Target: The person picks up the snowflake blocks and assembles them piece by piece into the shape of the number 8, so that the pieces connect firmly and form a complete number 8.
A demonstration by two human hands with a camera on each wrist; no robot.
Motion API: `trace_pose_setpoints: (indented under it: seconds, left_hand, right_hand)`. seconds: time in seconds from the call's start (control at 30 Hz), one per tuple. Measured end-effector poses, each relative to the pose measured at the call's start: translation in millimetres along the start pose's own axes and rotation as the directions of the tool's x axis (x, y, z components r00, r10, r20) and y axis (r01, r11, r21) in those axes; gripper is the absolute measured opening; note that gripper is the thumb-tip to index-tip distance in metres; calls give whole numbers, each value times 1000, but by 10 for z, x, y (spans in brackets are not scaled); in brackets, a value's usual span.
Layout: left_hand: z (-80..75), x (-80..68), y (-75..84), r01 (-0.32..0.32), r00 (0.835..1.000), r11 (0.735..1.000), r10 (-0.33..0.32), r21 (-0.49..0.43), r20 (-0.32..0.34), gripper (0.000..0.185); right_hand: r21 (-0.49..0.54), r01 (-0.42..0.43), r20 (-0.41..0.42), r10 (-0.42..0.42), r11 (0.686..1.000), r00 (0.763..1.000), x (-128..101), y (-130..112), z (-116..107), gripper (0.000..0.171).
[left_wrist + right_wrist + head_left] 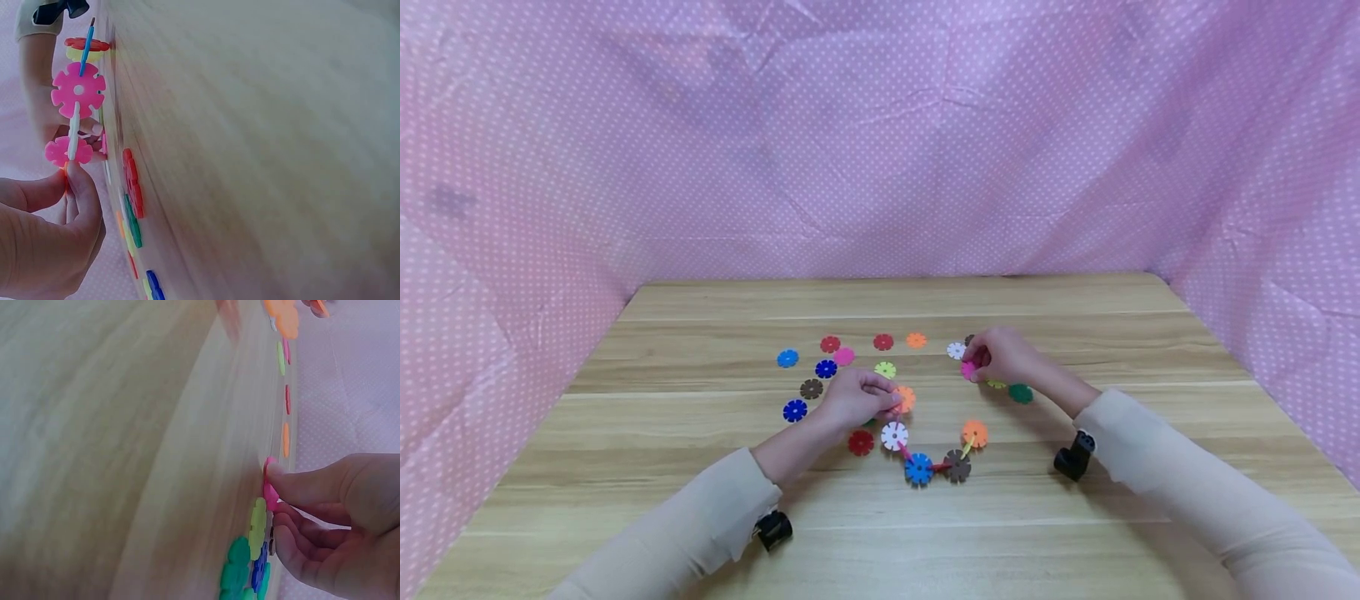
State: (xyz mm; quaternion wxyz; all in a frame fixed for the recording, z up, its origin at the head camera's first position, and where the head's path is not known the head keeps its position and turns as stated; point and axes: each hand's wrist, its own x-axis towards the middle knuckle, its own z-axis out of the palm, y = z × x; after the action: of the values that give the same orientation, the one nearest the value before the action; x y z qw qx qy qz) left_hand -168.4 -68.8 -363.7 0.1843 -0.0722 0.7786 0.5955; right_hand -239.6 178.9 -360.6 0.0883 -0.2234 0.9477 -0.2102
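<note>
My left hand (856,397) pinches an orange notched disc (906,400) between thumb and fingers, at one end of a chain of interlocked plastic discs. The chain hangs above the table in a curve through a white disc (894,436), a blue disc (918,469) and a brown disc (957,466), up to another orange disc (975,433). Pink discs (79,90) join some of these in the left wrist view. Farther right, my right hand (1003,354) pinches a loose pink disc (270,487) at the tabletop, thumb on its near face.
Loose discs lie about on the wooden table (625,467): blue (795,410), brown (811,389) and red (861,442) ones at left, red (883,342) and orange (916,340) behind. Near my right hand are white (956,350) and green (1020,393) discs. Pink dotted cloth (880,167) surrounds the table.
</note>
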Motion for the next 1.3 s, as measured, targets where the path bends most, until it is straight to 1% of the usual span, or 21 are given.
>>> trace_pose_setpoints:
  seconds: [0.17,0.2,0.37,0.5,0.57,0.63,0.8,0.9,0.97,1.2,1.3]
  left_hand:
    - [5,-10,-7,1,1000,1000,-1,-4,-2,14]
    - [5,-11,-5,6,1000,1000,-6,-10,-4,13]
    - [0,-6,3,17,1000,1000,-17,-25,-9,14]
    - [-4,3,0,16,1000,1000,-16,-23,-9,15]
    - [-6,7,4,21,1000,999,-21,-31,-8,16]
    - [-6,11,8,25,1000,999,-25,-42,-7,16]
    - [-5,17,16,25,1000,999,-26,-39,-1,15]
    - [-4,13,25,31,999,999,-31,-18,-5,15]
    - [-4,13,28,39,999,999,-39,-6,-8,15]
    - [9,46,0,29,1000,1000,-29,-8,9,16]
    - [21,46,-7,34,999,999,-34,-5,2,16]
  right_hand:
    - [38,-17,-15,17,999,1000,-7,-17,-4,17]
    - [66,-22,-21,23,998,1000,-13,-25,-6,16]
    - [189,8,-65,4,982,998,-41,-86,12,9]
    - [241,22,-94,1,970,996,-62,-178,50,8]
    - [265,41,-108,-13,963,994,-72,-242,63,9]
    - [292,77,-117,-44,953,992,-80,-307,75,8]
    - [357,176,-126,-139,918,982,-82,-440,127,6]
    - [363,199,-128,-162,910,978,-84,-493,162,5]
    - [355,210,-131,-174,911,976,-90,-517,180,5]
    - [318,247,-158,-206,915,966,-117,-566,216,6]
    - [323,259,-166,-215,910,962,-131,-571,242,5]
